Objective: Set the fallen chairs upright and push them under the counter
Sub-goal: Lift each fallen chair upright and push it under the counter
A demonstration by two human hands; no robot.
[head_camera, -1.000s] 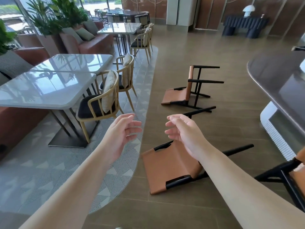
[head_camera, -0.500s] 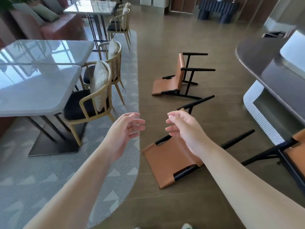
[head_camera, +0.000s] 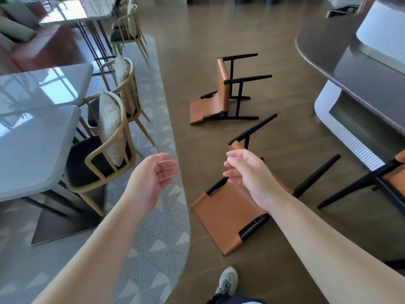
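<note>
Both hands, left (head_camera: 151,181) and right (head_camera: 247,172), hang spread and empty; the nearest fallen chair (head_camera: 225,213) lies directly beneath the right one, legs pointing toward the tabletop (head_camera: 350,69).

Materials, finishes
Fallen chairs (head_camera: 221,218): tan leather-look seats, matt blk frames. Counter (head_camera: 341,55): dark, semi-gloss. Tables (head_camera: 32,137): glossy. Floor (head_camera: 285,249): wood-look.

Brown plank floor (head_camera: 219,34) — patterned rug (head_camera: 157,249), perhaps grey.

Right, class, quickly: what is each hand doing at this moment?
Left hand: open, fingers relaxed, holding nothing.
Right hand: open, loosely curled, holding nothing, above the nearest fallen chair.
</note>
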